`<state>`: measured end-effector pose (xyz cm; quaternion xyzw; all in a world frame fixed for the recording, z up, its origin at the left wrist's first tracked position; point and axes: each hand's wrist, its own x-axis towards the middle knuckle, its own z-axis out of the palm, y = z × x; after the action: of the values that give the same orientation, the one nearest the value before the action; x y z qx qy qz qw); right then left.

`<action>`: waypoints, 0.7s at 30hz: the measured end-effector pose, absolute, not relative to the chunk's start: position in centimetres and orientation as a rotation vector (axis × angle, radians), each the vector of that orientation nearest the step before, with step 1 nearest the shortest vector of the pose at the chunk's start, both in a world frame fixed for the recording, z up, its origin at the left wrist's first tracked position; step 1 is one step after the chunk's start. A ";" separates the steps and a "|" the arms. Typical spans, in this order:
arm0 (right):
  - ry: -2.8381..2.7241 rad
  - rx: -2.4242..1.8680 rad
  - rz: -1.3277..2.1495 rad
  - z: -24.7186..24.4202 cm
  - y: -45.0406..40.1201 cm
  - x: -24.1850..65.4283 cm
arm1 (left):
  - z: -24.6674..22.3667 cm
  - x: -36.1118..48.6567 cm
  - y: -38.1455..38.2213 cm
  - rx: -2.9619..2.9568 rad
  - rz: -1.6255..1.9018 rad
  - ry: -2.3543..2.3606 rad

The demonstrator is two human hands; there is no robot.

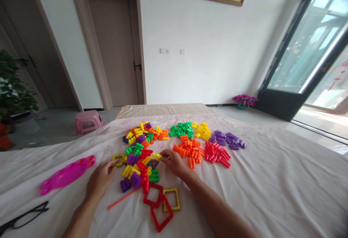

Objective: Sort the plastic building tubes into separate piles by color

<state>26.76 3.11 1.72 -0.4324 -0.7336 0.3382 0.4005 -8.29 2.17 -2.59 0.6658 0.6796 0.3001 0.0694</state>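
Left hand [99, 176]: pinching a yellow frame [117, 165], left of the mixed heap [135, 171]. Right hand [174, 162]: thumb and fingers pinching a yellow peg [157, 157] at the heap's right side. Step in hand, we judge: picking a piece from the heap; the next move calls for lifting the peg clear of its neighbours. Room: a strip of cloth [261, 183] between heap and orange pile [194, 153], a wide stretch right of the red pile [217, 154]. Limits, we note: pink tray [65, 176] leftward, red frames [154, 219] nearer us.
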 end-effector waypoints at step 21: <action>-1.103 -1.215 0.655 5.0 7.2 36.6 | -3.9 -9.3 3.0 2.015 0.887 2.015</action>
<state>36.59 7.16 5.01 -0.5313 -0.4824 0.2865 0.6347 -9.26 2.99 -3.89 0.6731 0.6731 0.2962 0.0784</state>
